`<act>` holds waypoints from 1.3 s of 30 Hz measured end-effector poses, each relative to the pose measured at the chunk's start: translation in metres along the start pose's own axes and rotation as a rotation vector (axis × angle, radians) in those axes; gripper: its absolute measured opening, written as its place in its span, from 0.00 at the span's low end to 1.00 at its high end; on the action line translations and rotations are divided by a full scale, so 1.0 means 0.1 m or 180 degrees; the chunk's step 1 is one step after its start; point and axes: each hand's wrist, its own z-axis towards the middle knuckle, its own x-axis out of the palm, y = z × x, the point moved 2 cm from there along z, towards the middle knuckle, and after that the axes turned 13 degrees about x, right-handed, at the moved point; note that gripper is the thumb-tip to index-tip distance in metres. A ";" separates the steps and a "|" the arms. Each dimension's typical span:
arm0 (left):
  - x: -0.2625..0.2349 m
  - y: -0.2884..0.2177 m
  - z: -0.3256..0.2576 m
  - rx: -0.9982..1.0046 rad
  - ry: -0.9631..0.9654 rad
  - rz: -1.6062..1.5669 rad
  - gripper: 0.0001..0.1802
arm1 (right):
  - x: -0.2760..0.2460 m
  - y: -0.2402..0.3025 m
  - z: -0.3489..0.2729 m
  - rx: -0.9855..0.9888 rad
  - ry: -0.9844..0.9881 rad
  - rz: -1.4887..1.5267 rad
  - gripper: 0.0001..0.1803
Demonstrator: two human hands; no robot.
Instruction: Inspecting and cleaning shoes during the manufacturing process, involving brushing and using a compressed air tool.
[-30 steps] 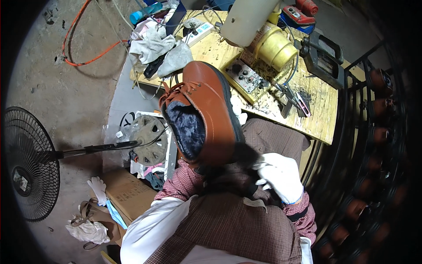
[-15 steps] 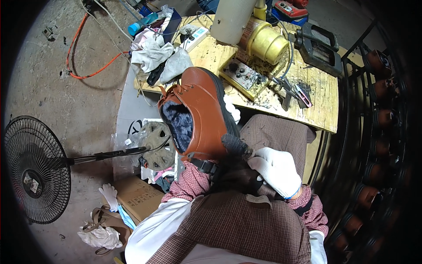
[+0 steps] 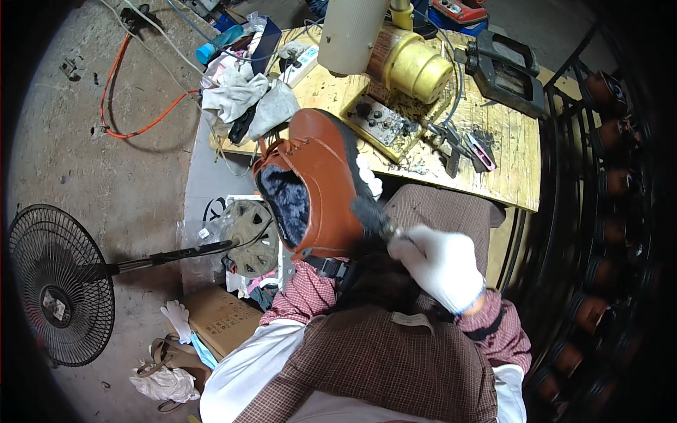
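Note:
A brown leather shoe point(image 3: 326, 190) with dark fluffy lining and a black sole is held up before me, its toe pointing away. My left hand point(image 3: 369, 178), in a white glove, grips it from the sole side; only the fingertips show past the sole's edge, and the rest is behind the shoe. My right hand point(image 3: 441, 264), gloved in white too, is closed around the handle of a small brush point(image 3: 371, 214) with a dark head. The brush head is at the shoe's right side, along the sole edge near the heel.
Ahead stands a wooden workbench point(image 3: 504, 158) with a yellow-and-white machine point(image 3: 416, 67), a control box point(image 3: 381, 123), pliers point(image 3: 451, 151) and rags point(image 3: 236, 95). A fan point(image 3: 60, 282) is at left, a cardboard box point(image 3: 218, 317) beside me. Racks of shoes point(image 3: 589, 314) line the right.
The brush and my right hand have shifted slightly up and left along the sole edge. The shoe keeps nearly the same place in my left hand. The view has tilted slightly.

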 end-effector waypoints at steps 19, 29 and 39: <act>0.83 -0.07 0.46 0.1666 -0.1448 0.3118 0.41 | -0.65 -1.41 0.16 0.0522 -0.2555 -0.1140 0.26; 1.19 -0.08 0.59 0.2594 -0.1523 0.3589 0.50 | -0.29 -1.63 -0.66 0.1202 -0.2060 -0.0897 0.28; 1.66 -0.29 1.14 0.2830 -0.1199 0.4329 0.59 | -0.37 -1.27 -0.21 0.0616 -0.1819 -0.0720 0.26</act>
